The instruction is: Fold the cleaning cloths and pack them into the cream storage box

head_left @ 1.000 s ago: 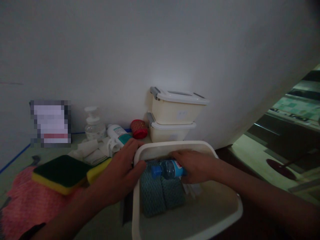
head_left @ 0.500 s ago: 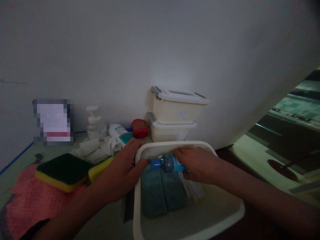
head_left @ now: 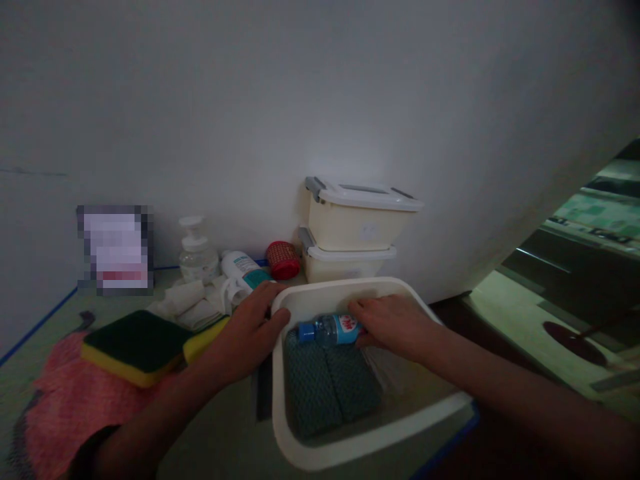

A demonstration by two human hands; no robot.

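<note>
A white plastic bin (head_left: 320,460) stands in front of me on the table. My left hand (head_left: 257,327) grips its left rim, thumb over the edge and fingers on the far corner. Inside the bin, my right hand (head_left: 393,323) is closed around the lower end of a small clear bottle (head_left: 327,331) with a blue cap and blue label. The bottle lies on its side, cap to the left, at the far end of a folded grey-green cloth (head_left: 333,387). Something whitish, partly hidden by my right hand and forearm, lies beside the cloth.
Two lidded cream boxes (head_left: 363,223) are stacked by the wall, beside a red woven basket (head_left: 283,260). Leftward are a white bottle (head_left: 245,269), a pump bottle (head_left: 197,257), white rolls (head_left: 185,297), a green-yellow sponge (head_left: 143,343) and a pink cloth (head_left: 87,407).
The bottle has gone slightly lower into the bin and turned so that its label shows. The bin's near rim has come into view. My left hand keeps its hold on the rim.
</note>
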